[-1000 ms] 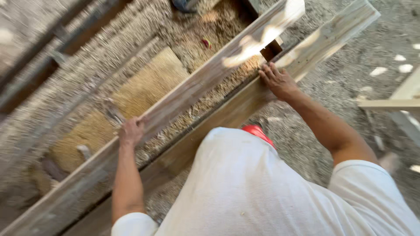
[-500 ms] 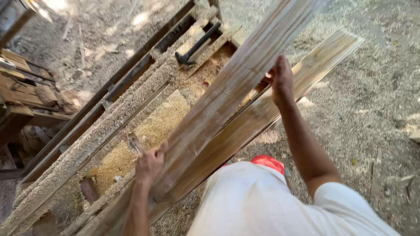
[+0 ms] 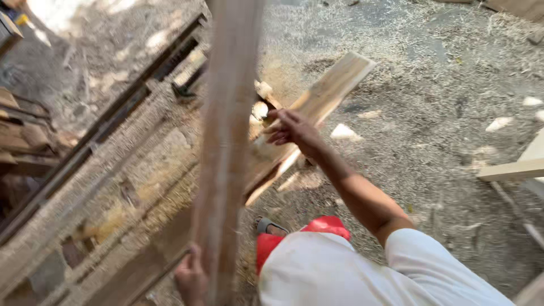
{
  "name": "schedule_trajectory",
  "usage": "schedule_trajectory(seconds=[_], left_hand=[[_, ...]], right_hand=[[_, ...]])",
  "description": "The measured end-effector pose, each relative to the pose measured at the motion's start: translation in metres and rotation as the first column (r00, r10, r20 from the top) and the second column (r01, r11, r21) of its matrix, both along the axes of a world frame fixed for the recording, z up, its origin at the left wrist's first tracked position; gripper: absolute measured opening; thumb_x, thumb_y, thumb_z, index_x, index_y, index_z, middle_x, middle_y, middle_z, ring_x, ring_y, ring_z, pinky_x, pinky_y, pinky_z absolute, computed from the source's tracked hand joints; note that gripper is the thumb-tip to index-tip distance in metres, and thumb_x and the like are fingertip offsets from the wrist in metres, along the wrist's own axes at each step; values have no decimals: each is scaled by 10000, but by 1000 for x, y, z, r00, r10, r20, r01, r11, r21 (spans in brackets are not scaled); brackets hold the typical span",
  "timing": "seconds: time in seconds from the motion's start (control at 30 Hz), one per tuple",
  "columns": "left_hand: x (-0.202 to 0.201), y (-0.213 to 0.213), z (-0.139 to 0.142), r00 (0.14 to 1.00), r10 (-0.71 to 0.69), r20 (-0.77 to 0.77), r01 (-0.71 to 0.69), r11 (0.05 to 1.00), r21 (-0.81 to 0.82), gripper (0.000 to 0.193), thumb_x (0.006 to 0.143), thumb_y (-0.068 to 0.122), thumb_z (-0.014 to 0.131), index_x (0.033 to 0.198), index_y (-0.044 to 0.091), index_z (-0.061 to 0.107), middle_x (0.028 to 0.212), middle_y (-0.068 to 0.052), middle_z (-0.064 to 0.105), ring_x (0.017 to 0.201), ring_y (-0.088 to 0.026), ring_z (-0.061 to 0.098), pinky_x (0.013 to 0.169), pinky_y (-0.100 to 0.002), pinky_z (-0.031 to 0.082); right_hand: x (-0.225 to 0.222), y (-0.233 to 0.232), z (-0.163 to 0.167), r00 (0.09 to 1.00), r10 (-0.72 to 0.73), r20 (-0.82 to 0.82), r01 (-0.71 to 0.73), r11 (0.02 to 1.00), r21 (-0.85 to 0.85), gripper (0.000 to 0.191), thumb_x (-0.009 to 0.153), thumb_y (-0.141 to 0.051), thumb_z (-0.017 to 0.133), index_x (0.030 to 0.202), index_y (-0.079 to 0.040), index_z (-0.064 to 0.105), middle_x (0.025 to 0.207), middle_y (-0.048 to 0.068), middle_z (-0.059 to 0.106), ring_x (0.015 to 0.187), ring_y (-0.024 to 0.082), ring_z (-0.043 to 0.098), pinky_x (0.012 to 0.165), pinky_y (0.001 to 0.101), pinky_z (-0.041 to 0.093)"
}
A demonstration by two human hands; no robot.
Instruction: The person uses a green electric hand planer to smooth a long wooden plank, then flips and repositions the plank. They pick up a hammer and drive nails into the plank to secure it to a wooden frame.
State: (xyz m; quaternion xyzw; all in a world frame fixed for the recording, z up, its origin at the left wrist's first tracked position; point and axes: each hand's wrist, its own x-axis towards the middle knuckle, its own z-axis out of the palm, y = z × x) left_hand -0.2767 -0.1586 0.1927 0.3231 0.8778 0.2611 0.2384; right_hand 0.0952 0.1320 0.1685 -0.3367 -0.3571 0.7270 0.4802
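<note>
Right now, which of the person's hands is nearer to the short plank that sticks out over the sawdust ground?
The right hand: it rests on the short plank. The left hand is low in the view, gripping the long upright board, well away from that plank.

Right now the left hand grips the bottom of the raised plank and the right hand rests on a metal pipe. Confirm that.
Not quite. The head view shows the left hand gripping the raised plank, but the right hand rests on a second wooden plank, not a metal pipe.
</note>
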Motion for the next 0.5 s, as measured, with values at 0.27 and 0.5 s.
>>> schedule_trajectory(seconds=[0.27,0.5], left_hand=[[-89,-108,-18,926,375,-48,-275,755,596,767,1108,657,610,1059,-104,696,886,-64,681,824,-176,640,711,-397,522],[-170,-202,-36,909,192,369,-415,369,831,895,1113,702,409,1660,-1,330,1274,-275,518,1184,-363,586,1062,-535,508]], right_hand=[[-2,-104,-67,840,425,337,-384,905,-183,529,1027,-445,521,1338,-24,596,1112,149,755,909,209,755,800,361,631],[-4,-159,-151,563,569,599,-518,808,-281,495,1032,-445,566,1278,-24,651,1051,127,775,879,212,782,794,367,649]])
